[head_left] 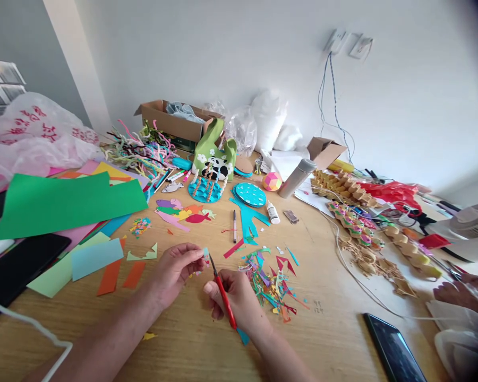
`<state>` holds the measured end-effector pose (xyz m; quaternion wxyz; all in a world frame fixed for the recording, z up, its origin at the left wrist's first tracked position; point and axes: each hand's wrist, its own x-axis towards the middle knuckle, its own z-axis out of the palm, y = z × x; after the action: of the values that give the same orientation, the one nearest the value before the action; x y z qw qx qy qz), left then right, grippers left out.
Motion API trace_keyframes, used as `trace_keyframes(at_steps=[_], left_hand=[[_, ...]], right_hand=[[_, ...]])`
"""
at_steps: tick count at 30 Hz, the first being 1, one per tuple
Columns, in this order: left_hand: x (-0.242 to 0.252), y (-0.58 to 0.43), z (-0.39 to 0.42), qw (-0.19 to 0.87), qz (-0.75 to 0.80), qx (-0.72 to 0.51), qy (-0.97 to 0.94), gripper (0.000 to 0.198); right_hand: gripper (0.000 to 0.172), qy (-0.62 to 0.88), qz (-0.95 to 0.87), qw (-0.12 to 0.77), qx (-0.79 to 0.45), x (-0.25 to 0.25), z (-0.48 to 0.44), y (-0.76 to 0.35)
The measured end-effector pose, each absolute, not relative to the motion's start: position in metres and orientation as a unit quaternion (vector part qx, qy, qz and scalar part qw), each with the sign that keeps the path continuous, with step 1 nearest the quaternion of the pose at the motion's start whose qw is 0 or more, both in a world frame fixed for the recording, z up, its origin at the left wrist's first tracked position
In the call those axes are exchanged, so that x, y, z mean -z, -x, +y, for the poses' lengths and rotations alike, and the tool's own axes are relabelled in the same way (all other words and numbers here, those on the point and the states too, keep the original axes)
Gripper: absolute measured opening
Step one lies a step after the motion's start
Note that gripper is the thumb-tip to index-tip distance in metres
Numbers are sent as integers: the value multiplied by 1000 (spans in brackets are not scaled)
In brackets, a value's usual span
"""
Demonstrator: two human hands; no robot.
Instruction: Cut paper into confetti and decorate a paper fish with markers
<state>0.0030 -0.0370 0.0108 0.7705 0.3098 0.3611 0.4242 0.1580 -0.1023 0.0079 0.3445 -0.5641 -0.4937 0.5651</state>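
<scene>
My left hand (181, 268) pinches a small piece of pale blue paper (206, 255) between thumb and fingertips. My right hand (242, 297) is closed around red-handled scissors (224, 298), whose dark blades point up and left, close beside that paper. Whether the blades touch it I cannot tell. Just right of my right hand lies a heap of colourful paper scraps (263, 276). Fish-shaped paper cutouts (198, 218) lie beyond my hands, and a small pile of tiny paper bits (140, 227) is to their left.
Green paper sheets (71, 201) are stacked at left. Behind stand a green panda bag (213, 159), a cardboard box (171, 121) and a grey flask (298, 178). A phone (392, 347) lies at front right, near a white cable and another person's hand (458, 294).
</scene>
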Motion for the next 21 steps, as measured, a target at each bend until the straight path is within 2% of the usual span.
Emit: trace_keyframes(at_steps=[11, 21], left_hand=[[-9, -8, -42, 796, 347, -441, -225, 18], [-5, -12, -47, 786, 359, -433, -258, 24]], right_hand=[[56, 633, -558, 310, -439, -5, -100, -157], [57, 615, -494, 342, -510, 0, -100, -159]])
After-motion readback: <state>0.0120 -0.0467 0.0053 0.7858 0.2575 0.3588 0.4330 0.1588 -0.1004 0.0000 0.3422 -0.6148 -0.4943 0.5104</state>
